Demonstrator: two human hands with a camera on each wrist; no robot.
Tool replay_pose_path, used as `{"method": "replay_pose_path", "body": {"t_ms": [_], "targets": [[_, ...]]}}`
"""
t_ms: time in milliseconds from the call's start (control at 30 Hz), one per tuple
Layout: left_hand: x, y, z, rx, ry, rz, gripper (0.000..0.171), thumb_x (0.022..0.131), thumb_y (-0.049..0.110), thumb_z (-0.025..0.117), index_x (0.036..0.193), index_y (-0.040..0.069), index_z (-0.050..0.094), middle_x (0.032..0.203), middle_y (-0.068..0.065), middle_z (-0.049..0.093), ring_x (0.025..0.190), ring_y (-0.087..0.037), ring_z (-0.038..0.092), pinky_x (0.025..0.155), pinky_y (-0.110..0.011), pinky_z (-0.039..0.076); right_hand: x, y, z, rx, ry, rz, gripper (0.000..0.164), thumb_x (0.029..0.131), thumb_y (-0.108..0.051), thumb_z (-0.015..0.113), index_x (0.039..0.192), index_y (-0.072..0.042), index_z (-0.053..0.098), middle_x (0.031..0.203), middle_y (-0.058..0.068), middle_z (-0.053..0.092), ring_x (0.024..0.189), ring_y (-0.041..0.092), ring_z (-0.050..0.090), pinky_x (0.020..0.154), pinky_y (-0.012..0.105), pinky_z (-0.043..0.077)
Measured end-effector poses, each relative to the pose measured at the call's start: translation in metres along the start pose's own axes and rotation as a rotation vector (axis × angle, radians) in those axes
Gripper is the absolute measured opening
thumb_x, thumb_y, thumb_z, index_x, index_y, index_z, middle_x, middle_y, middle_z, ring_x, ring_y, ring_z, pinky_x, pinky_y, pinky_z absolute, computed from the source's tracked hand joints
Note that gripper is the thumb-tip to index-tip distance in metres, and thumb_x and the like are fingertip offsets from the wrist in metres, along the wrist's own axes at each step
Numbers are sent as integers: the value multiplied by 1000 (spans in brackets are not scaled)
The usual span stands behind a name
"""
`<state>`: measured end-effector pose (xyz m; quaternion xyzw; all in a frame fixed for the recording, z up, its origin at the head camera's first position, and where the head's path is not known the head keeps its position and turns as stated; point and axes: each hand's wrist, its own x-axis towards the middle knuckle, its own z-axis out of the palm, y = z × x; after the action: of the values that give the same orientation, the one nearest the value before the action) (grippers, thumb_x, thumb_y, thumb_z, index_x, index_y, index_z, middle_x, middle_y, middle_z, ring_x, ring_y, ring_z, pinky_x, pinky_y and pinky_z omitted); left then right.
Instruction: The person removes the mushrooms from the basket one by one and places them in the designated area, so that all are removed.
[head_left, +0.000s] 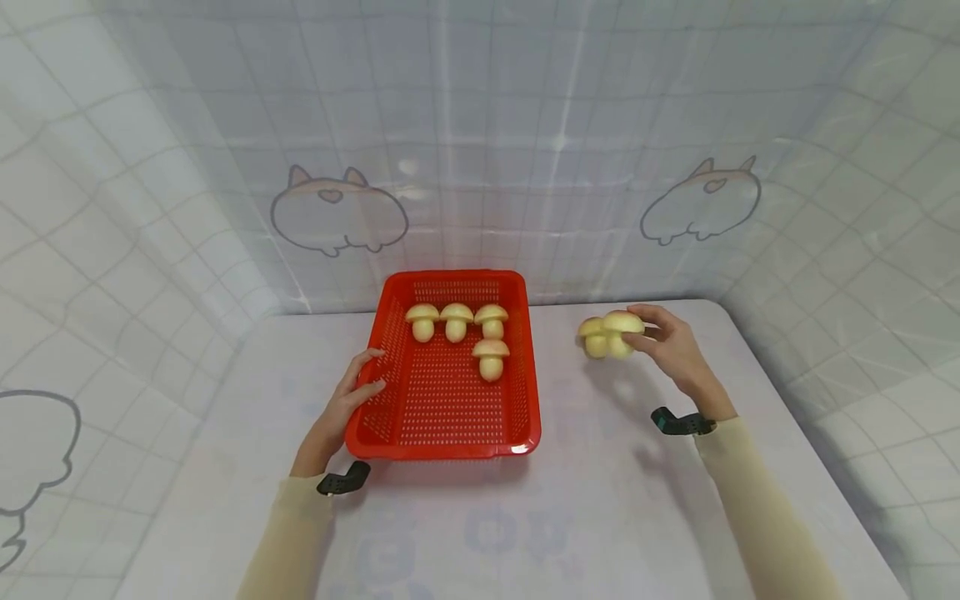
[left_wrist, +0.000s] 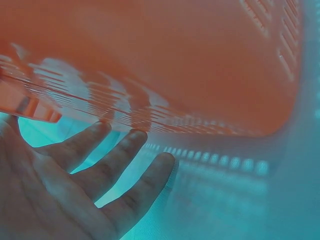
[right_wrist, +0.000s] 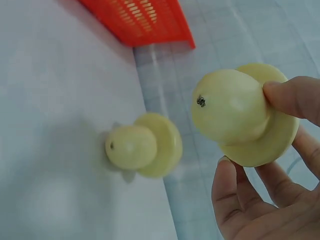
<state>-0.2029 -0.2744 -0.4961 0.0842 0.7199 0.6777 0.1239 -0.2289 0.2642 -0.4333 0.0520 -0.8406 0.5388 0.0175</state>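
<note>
My left hand (head_left: 354, 390) holds the left rim of a red plastic basket (head_left: 442, 452), thumb and a finger over the edge. In the left wrist view, several spread fingers (left_wrist: 132, 187) lie against the outside of its slotted wall. On the right, my right hand (head_left: 672, 343) pinches a pale yellow toy mushroom (right_wrist: 230, 107) by thumb and fingertips, its stem end toward the wrist camera. A second toy mushroom (right_wrist: 132, 147) is on the table just left of the held one. Inside the basket are several more toy mushrooms (head_left: 455, 322), three in a row at the back.
The white table (head_left: 592, 500) ends at a back wall of pale grid-patterned sheeting (head_left: 517, 192), with similar sheeting at both sides. The basket stands left of the two mushrooms on the table's right part. Dark bands (head_left: 345, 479) are worn on both wrists.
</note>
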Motion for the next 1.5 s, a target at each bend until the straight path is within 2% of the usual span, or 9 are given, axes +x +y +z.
{"method": "replay_pose_path", "body": {"t_ms": [100, 333, 567, 667, 767, 867, 967, 1267, 1500], "targets": [[-2, -2, -1, 6, 4, -5, 52, 107, 24, 47, 155, 21, 26, 150, -16, 32, 126, -35, 46, 93, -36, 56, 3, 3, -5, -25, -6, 4, 53, 97, -22, 72, 145, -5, 54, 144, 15, 53, 118, 24, 60, 85, 15, 52], [-2, 0, -4, 0, 7, -3, 52, 107, 22, 47, 155, 21, 27, 149, -16, 32, 124, -36, 48, 91, -37, 57, 8, 7, -16, -62, -16, 43, 55, 96, -24, 73, 145, -7, 53, 145, 16, 54, 104, 0, 62, 85, 15, 51], [1, 2, 0, 13, 4, -6, 53, 107, 22, 48, 155, 19, 27, 151, -16, 31, 127, -35, 43, 92, -33, 55, 7, 14, -28, -97, -19, 84, 57, 97, -25, 72, 147, -7, 51, 147, 17, 52, 101, -7, 61, 85, 14, 49], [1, 2, 0, 17, 14, -14, 53, 106, 22, 48, 155, 21, 28, 151, -15, 31, 128, -36, 42, 92, -33, 55, 9, 19, -30, -105, -31, 102, 60, 98, -28, 72, 149, -7, 49, 149, 16, 50, 107, -2, 62, 87, 15, 48], [0, 2, 0, 12, 16, -20, 52, 106, 21, 48, 155, 22, 28, 152, -15, 31, 128, -37, 43, 91, -34, 56, 11, 25, -31, -117, -39, 114, 61, 98, -29, 71, 150, -7, 48, 150, 18, 49, 118, 17, 63, 88, 16, 47], [0, 2, 1, 5, 10, -16, 53, 107, 21, 47, 156, 22, 27, 153, -16, 31, 129, -39, 42, 91, -35, 56, 14, 30, -33, -126, -44, 122, 61, 99, -28, 70, 151, -6, 46, 152, 20, 47, 128, 37, 58, 88, 16, 47], [-1, 1, 1, 2, 9, -13, 54, 106, 21, 48, 156, 22, 27, 153, -16, 30, 129, -39, 42, 90, -35, 57, 16, 33, -33, -122, -50, 137, 61, 99, -27, 69, 151, -5, 45, 153, 22, 45, 132, 45, 54, 86, 16, 46], [-1, 0, 0, 1, 16, -18, 54, 107, 23, 49, 156, 23, 27, 152, -15, 31, 127, -36, 44, 90, -34, 56, 22, 49, -35, -53, -71, 178, 62, 100, -22, 67, 153, -1, 41, 156, 27, 40, 135, 47, 49, 82, 11, 49], [-1, 1, 1, 5, 21, -27, 54, 106, 25, 50, 156, 25, 28, 153, -16, 31, 127, -36, 45, 90, -33, 57, 30, 56, -35, -40, -71, 188, 58, 100, -18, 67, 150, 1, 44, 155, 25, 42, 124, 27, 55, 82, 15, 52]]}}
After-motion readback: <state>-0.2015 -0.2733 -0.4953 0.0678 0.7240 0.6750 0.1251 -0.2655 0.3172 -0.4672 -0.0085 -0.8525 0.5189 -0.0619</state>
